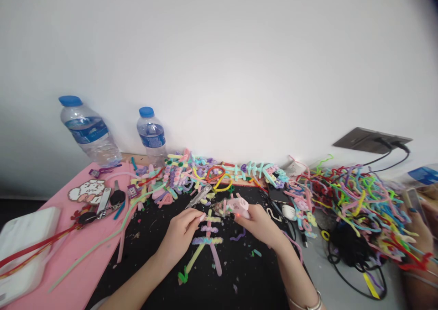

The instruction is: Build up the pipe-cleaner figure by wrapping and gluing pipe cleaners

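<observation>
Pipe-cleaner figure (208, 237) is lying on the black mat (253, 282), between the two hands, legs toward the wearer. Going big to small: there's a pink sheet (71, 273) on the left with a white case (29, 237) on it, and a huge tangle of fuzzy stems (362, 196) off to the right, black cable bundle (349, 246) right in front of it. Another person's hand (417, 223) is over at that far edge. Two water bottles (91, 134) (152, 139) stand by the wall, then a crowded row of fuzzy pieces (178, 177) runs along the back, so not much room behind the work. Left hand (181, 232) has its fingertips pinched together on the figure's upper end, basically closed. Right hand (258, 223) has its fingers curled closed around a pale pink tool (237, 206), red glow near the fingertips. Silver metal tool (200, 196) sits just beyond the hands, pretty crowded there, plus tiny green scraps (256, 253) on the mat.
</observation>
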`<state>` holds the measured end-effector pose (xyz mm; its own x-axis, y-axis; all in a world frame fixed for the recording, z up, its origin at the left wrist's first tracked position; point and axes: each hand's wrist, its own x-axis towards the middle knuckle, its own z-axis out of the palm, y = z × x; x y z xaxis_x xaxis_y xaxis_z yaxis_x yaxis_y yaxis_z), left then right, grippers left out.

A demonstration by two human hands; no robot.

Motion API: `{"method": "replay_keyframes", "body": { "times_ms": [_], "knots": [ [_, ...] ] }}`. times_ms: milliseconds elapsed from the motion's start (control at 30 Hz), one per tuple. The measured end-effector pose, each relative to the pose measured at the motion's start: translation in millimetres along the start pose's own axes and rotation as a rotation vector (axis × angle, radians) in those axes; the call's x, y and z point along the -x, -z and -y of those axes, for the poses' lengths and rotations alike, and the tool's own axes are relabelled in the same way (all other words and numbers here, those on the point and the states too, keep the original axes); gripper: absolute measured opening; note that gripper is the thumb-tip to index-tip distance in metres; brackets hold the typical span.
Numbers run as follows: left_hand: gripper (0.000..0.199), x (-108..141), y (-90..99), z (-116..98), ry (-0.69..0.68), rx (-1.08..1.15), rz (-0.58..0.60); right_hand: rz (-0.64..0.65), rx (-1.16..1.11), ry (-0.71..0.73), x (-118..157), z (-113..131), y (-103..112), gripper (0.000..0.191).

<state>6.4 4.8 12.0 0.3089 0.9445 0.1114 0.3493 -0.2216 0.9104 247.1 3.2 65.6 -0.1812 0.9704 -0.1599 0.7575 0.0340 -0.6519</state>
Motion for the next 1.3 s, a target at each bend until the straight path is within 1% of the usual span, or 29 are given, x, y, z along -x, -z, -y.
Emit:
{"method": "replay_keyframes", "body": {
  "times_ms": [67,167,267,333,400,467,600,700,800,867,900,933,967,1000,1067,1167,1300],
  "knots": [
    [0.025,0.1,0.7,-1.3,-0.001,-0.009,-0.001,-0.054,-0.007,0.000,0.8,-2.8,5.9,0.027],
    [0.024,0.3,1.6,-3.8,-0.011,-0.026,-0.010,-0.171,0.011,-0.010,1.5,-9.5,18.2,0.022],
    [0.023,-0.3,1.9,-5.2,-0.033,-0.033,-0.028,-0.279,0.092,-0.010,0.9,-19.2,29.3,0.023],
    [0.022,-0.8,1.7,-5.1,-0.043,-0.040,-0.039,-0.335,0.171,-0.002,-1.0,-28.4,32.0,0.024],
    [0.023,-1.0,1.5,-4.4,-0.049,-0.044,-0.044,-0.384,0.232,0.015,-4.3,-40.0,29.5,0.030],
    [0.023,-0.7,1.6,-3.7,-0.053,-0.045,-0.051,-0.420,0.265,0.041,-8.4,-52.6,22.5,0.037],
    [0.024,0.3,2.3,-4.4,-0.056,-0.046,-0.058,-0.415,0.287,0.061,-15.1,-72.8,6.3,0.046],
    [0.024,-0.2,3.0,-6.7,-0.060,-0.049,-0.065,-0.401,0.303,0.067,-16.1,-76.5,2.9,0.050],
    [0.023,-0.5,3.1,-8.3,-0.077,-0.045,-0.070,-0.472,0.301,0.079,-13.4,-63.1,7.3,0.044],
    [0.022,0.0,2.8,-8.0,-0.098,-0.037,-0.062,-0.527,0.228,0.126,-10.2,-43.6,8.0,0.033],
    [0.022,0.5,2.6,-7.7,-0.108,-0.032,-0.055,-0.510,0.164,0.164,-8.7,-31.6,6.3,0.027],
    [0.022,1.0,2.4,-7.3,-0.118,-0.026,-0.045,-0.450,0.094,0.203,-7.3,-19.1,3.1,0.022],
    [0.022,1.5,2.3,-7.0,-0.125,-0.022,-0.035,-0.362,0.032,0.258,-6.4,-6.7,-1.5,0.019],
    [0.022,1.9,2.3,-6.8,-0.129,-0.019,-0.027,-0.281,-0.019,0.310,-6.0,4.8,-6.9,0.020],
    [0.022,2.2,2.6,-7.0,-0.127,-0.016,-0.013,-0.171,-0.060,0.385,-6.5,22.6,-18.2,0.021],
    [0.022,1.4,2.7,-7.6,-0.116,-0.019,-0.007,-0.107,-0.066,0.421,-9.5,35.1,-30.0,0.020],
    [0.022,-0.1,1.5,-6.6,-0.118,-0.023,0.009,-0.079,-0.033,0.428,-12.5,37.0,-35.4,0.017]
  ]
}}
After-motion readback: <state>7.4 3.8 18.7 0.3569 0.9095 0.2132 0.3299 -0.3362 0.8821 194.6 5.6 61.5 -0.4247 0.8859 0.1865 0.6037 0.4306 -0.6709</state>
